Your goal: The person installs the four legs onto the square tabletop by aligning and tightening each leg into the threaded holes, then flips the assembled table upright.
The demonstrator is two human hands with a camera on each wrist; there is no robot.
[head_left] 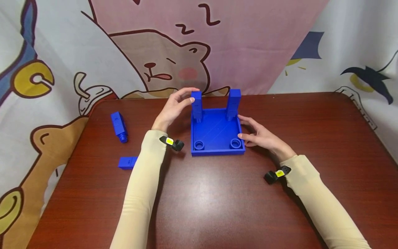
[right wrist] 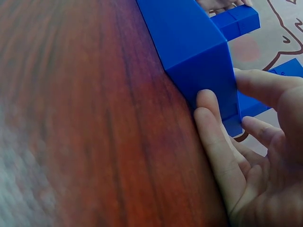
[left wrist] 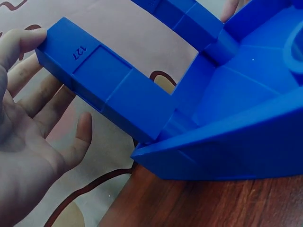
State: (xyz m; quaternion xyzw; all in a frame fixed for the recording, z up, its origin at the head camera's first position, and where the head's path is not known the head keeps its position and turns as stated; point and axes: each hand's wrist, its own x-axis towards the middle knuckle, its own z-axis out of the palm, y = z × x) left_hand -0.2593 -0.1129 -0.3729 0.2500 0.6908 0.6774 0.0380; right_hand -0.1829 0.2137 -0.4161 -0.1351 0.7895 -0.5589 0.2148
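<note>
Left sleeve (head_left: 140, 193) partly hides one loose block (head_left: 126, 163) on table (head_left: 202, 207); blue tray (head_left: 217, 152) flat ahead, two round sockets (head_left: 235, 144) at near corners; right hand (head_left: 261, 136) grips tray by right side; second loose block (head_left: 118, 124) lies left; left hand (head_left: 174, 109) pinches top of left post (head_left: 197, 108), upright in far-left corner; right post (head_left: 234, 103) upright far-right; bear-print cloth (head_left: 248, 41) behind

Brown wood-grain table (head_left: 199, 197), blue tray (head_left: 216, 133), loose blue post (head_left: 118, 123), second post (head_left: 126, 163) nearby
</note>
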